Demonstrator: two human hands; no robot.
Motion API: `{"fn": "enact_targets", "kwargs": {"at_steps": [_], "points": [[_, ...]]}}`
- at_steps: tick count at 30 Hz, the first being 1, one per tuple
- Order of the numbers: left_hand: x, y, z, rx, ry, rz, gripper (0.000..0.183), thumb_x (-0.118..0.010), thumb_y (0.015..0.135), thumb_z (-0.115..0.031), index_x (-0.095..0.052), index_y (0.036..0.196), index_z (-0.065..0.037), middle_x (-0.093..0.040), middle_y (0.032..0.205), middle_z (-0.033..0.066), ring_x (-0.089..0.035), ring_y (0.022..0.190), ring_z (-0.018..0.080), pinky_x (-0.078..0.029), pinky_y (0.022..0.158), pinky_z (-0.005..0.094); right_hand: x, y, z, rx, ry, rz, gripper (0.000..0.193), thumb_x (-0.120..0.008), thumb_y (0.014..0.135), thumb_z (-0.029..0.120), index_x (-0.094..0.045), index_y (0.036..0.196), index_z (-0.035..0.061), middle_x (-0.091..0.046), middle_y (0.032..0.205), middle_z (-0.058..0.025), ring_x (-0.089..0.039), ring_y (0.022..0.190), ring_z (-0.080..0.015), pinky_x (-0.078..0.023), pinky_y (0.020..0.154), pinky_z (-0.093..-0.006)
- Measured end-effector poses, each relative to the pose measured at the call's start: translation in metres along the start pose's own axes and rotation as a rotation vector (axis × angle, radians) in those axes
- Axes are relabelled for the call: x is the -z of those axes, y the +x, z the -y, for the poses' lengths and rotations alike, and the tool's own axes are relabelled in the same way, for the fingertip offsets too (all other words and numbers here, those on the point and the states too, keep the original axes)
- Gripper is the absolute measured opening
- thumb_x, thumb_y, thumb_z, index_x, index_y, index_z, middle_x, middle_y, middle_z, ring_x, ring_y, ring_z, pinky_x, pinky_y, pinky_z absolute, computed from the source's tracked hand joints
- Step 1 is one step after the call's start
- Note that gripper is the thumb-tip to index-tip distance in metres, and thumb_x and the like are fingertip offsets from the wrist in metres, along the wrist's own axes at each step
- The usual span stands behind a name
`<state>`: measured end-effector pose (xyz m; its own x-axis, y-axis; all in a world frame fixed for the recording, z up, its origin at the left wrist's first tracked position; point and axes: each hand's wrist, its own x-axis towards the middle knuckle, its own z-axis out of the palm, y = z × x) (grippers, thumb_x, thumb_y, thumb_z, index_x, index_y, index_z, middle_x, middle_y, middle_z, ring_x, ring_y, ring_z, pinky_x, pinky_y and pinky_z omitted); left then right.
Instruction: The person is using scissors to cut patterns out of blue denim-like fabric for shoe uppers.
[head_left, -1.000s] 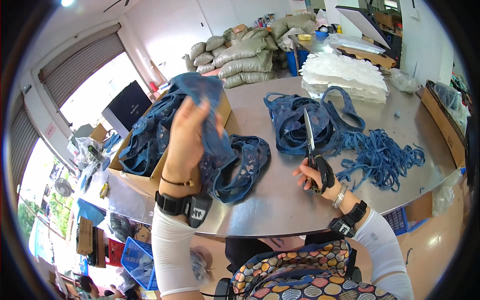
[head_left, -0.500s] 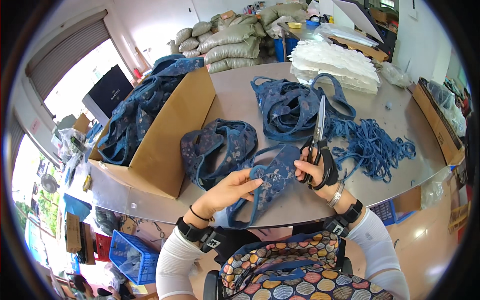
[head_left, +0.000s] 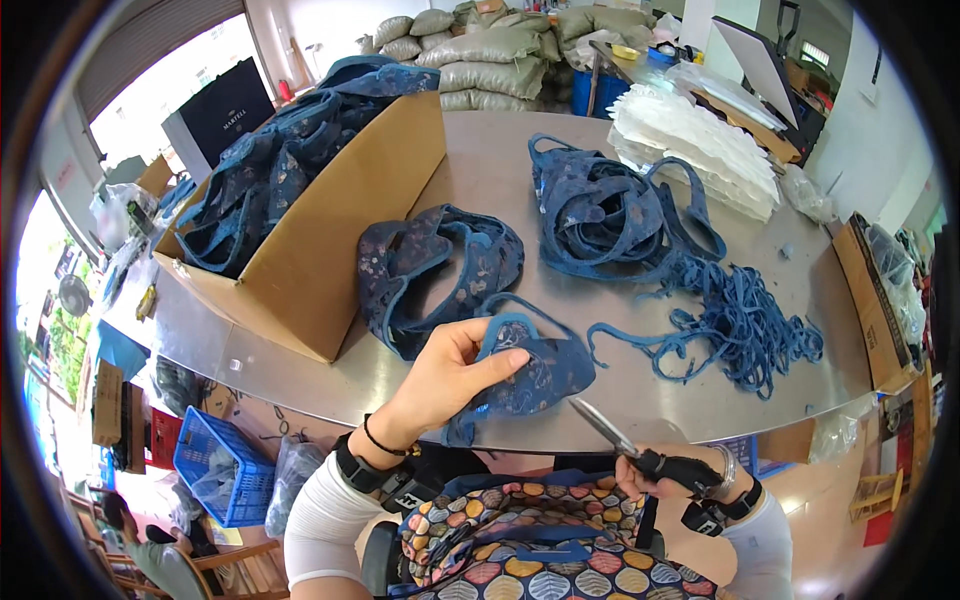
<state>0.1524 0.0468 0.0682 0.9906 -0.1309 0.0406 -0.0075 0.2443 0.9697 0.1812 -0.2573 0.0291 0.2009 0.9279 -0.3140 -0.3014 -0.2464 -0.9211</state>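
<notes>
My left hand point(head_left: 438, 378) pinches a blue floral fabric piece point(head_left: 558, 372) with bound edges, thumb on top, just over the near part of the metal table. A thin blue strap trails from it. Low on the right, at the table's near edge, my right hand point(head_left: 668, 476) is closed round black-handled scissors point(head_left: 606, 426). Their blades point up and left toward the fabric without touching it, and look nearly closed. Beyond my left hand lies a loop of similar floral pieces point(head_left: 393, 256). Farther right are a larger bundle point(head_left: 590, 212) and a tangle of narrow blue strips point(head_left: 757, 335).
A tall cardboard box point(head_left: 345, 215) full of floral pieces stands on the left of the table. White layered sheets point(head_left: 690, 145) are stacked at the far right, and another carton point(head_left: 872, 310) stands at the right edge. A blue crate point(head_left: 225, 470) sits below on the left.
My right hand has dropped toward me and away from the fabric, and the scissors have swung from pointing upward to pointing left. The fabric piece stays in my left hand, now folded over more.
</notes>
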Motion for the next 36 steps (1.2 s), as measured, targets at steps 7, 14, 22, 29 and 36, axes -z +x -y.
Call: {"fn": "enact_targets", "kwargs": {"at_steps": [7,14,22,29,36], "points": [[-0.021,-0.008,-0.022,-0.007,-0.155,0.127,0.017,-0.059,0.082,-0.009,-0.058,0.096,0.001,-0.062,0.086,0.0038,-0.056,0.073,0.0065,-0.047,0.067,0.0210,0.010,0.011,-0.089,-0.215,0.299,-0.088,0.044,-0.056,0.081,0.043,-0.050,0.097,0.0020,-0.048,0.073,0.0009,-0.046,0.064,-0.0075,-0.038,0.054,-0.0191],[-0.009,-0.021,-0.029,0.137,0.155,0.323,0.016,-0.067,0.077,-0.012,-0.061,0.084,0.001,-0.061,0.076,0.0020,-0.052,0.070,0.0053,-0.043,0.062,0.0206,0.004,0.024,-0.014,0.111,0.006,0.233,0.049,-0.054,0.080,0.045,-0.046,0.100,0.0016,-0.047,0.076,-0.0013,-0.044,0.066,-0.0096,-0.038,0.058,-0.0195],[0.008,-0.024,-0.036,0.129,0.517,0.436,0.014,-0.068,0.075,-0.011,-0.062,0.079,0.001,-0.060,0.066,0.0011,-0.050,0.060,0.0034,-0.040,0.053,0.0198,-0.007,0.006,-0.017,0.056,-0.103,0.138,0.040,-0.066,0.071,0.038,-0.056,0.089,0.0039,-0.055,0.080,-0.0020,-0.050,0.071,-0.0113,-0.041,0.060,-0.0243],[0.010,-0.026,-0.035,0.139,0.471,0.437,0.015,-0.064,0.077,-0.012,-0.061,0.078,0.002,-0.057,0.062,-0.0004,-0.045,0.057,0.0025,-0.038,0.050,0.0210,-0.022,0.014,0.025,-0.068,-0.177,0.098,0.064,-0.066,0.058,0.061,-0.047,0.083,0.0058,-0.047,0.068,0.0015,-0.045,0.053,-0.0087,-0.035,0.047,-0.0192],[0.012,-0.025,-0.036,0.096,0.557,0.470,0.014,-0.069,0.073,-0.010,-0.061,0.072,0.002,-0.057,0.058,0.0013,-0.047,0.054,0.0027,-0.038,0.048,0.0200,-0.015,0.013,0.018,0.056,-0.137,0.210,0.060,-0.071,0.056,0.054,-0.049,0.085,0.0062,-0.048,0.067,0.0016,-0.046,0.058,-0.0078,-0.036,0.047,-0.0187]]}}
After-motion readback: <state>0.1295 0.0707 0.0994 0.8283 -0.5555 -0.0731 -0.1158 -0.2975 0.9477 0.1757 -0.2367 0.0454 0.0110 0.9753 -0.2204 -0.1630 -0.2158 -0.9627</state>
